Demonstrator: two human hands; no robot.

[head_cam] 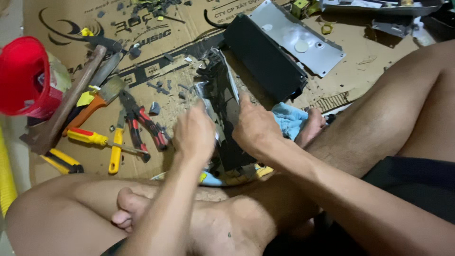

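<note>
Flattened cardboard [332, 85] covers the floor where we sit cross-legged, with a hammer [66, 104], pliers [140, 123] and screwdrivers [90, 137] near its left edge. At its middle, our left hand [194, 135] and right hand [256, 125] have fingers clamped on a broken black panel [227, 102] standing on edge between them.

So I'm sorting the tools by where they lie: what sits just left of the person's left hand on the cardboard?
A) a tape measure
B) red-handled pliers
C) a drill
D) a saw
B: the red-handled pliers lie on the cardboard just left of the left hand, beside a yellow-handled screwdriver.
</note>
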